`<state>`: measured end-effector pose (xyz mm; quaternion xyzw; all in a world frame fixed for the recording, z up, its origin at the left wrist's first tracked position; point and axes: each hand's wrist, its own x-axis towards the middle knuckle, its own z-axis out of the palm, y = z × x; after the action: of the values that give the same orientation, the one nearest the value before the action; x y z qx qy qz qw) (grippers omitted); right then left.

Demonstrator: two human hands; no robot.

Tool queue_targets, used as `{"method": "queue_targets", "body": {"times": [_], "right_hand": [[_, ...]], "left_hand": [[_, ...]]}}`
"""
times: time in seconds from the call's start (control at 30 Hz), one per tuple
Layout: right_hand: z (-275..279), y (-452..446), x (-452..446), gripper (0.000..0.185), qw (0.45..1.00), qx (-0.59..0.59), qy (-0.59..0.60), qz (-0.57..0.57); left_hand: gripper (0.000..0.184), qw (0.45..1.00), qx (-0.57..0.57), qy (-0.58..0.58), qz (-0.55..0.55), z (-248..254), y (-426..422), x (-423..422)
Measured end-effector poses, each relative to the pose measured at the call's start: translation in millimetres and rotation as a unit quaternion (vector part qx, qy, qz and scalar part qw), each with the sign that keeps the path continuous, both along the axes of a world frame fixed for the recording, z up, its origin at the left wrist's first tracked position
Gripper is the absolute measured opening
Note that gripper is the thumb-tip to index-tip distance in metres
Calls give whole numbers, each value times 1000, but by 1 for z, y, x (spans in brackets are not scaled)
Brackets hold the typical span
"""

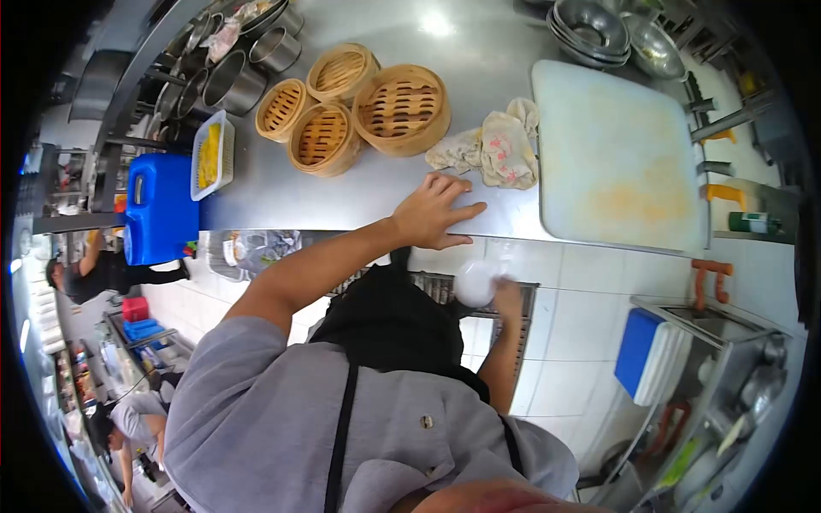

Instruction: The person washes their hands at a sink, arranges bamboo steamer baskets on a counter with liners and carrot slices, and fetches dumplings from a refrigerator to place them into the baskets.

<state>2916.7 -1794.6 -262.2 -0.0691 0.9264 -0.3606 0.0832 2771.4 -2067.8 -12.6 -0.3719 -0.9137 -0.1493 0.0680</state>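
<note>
My left hand (436,211) rests with fingers spread on the front edge of the steel table (376,201). Just beyond its fingertips lies a crumpled beige cloth (506,152) with pinkish-red marks. Lower down, in front of the table edge, my right hand (508,299) grips a round white thing (475,283) that looks like a bowl; both are blurred. Several round bamboo steamers (402,111) with slatted tops are grouped on the table ahead of my left hand.
A large white cutting board (620,154) covers the table's right part, with metal bowls (590,32) behind it. At left are a white basket (212,156) with something yellow, metal pots (235,83) and a blue jerrycan (160,209). A floor grate (526,312) lies below. Two people are farther left.
</note>
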Motion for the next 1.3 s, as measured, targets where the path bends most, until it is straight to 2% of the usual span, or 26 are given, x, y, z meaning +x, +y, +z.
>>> {"method": "queue_targets", "body": {"times": [0.03,0.07,0.13,0.17,0.2,0.23,0.27,0.33,0.37,0.43,0.5,0.57,0.6,0.63,0.67,0.73,0.77,0.8,0.83,0.87,0.9,0.97,1.03,1.13,1.23,1.3], "right_hand": [[49,-11,10,33,988,-33,-151,2],[119,-23,11,30,952,-67,-297,0],[212,-54,-5,28,937,-221,-251,-99],[251,-75,-28,34,936,-312,-125,-108],[259,-94,-54,41,944,-300,-20,-135],[316,-121,-84,47,941,-284,-61,-172],[311,-139,-119,46,962,-184,164,-120],[330,-181,-178,45,964,-187,151,-114],[322,-195,-197,45,964,-186,151,-112],[303,-226,-249,44,984,-23,178,-7],[308,-252,-264,38,974,200,100,-32],[330,-264,-263,35,963,245,105,-41],[350,-275,-261,35,958,261,116,-42],[375,-285,-260,34,951,280,123,-44],[404,-296,-256,34,949,281,133,-50],[462,-318,-239,36,945,224,191,141],[493,-333,-229,37,952,134,164,219],[524,-348,-218,39,946,44,135,292],[553,-360,-207,39,929,21,147,339],[574,-373,-199,39,910,-3,157,384],[585,-387,-196,39,914,-3,156,373],[598,-404,-193,37,874,-40,251,414],[598,-413,-191,39,877,-16,271,397],[582,-405,-187,43,875,27,301,378],[558,-376,-184,45,883,10,297,363],[549,-351,-179,47,910,80,254,318]], "left_hand": [[55,1000,23,5,-6,4,-2,0],[55,999,39,11,-5,-1,-5,-1],[42,971,231,-33,49,-15,-18,-7],[42,969,241,-26,50,-6,-29,-5],[36,913,376,-72,140,7,-41,-4],[29,828,499,-122,223,19,-54,-1],[29,823,507,-123,224,37,-73,1],[25,891,396,34,220,72,-132,-1],[25,904,372,49,206,73,-158,-3],[25,904,360,68,219,68,-194,21],[25,895,364,92,240,96,-252,25],[25,879,389,105,256,126,-294,47],[24,875,388,134,257,154,-321,57],[27,886,325,223,245,190,-352,59],[30,867,305,327,218,235,-381,57],[27,826,239,453,235,341,-424,51],[23,795,240,508,231,383,-435,36],[10,808,171,500,260,424,-441,22],[14,835,123,482,236,456,-452,-1],[23,879,81,387,265,485,-449,-21],[33,914,34,283,290,508,-437,-42],[33,970,-45,51,234,534,-412,-88],[33,973,-133,-49,184,531,-391,-127],[33,958,-213,-103,160,514,-373,-159],[34,953,-228,-122,157,507,-370,-177],[35,952,-227,-131,156,507,-370,-183]]}}
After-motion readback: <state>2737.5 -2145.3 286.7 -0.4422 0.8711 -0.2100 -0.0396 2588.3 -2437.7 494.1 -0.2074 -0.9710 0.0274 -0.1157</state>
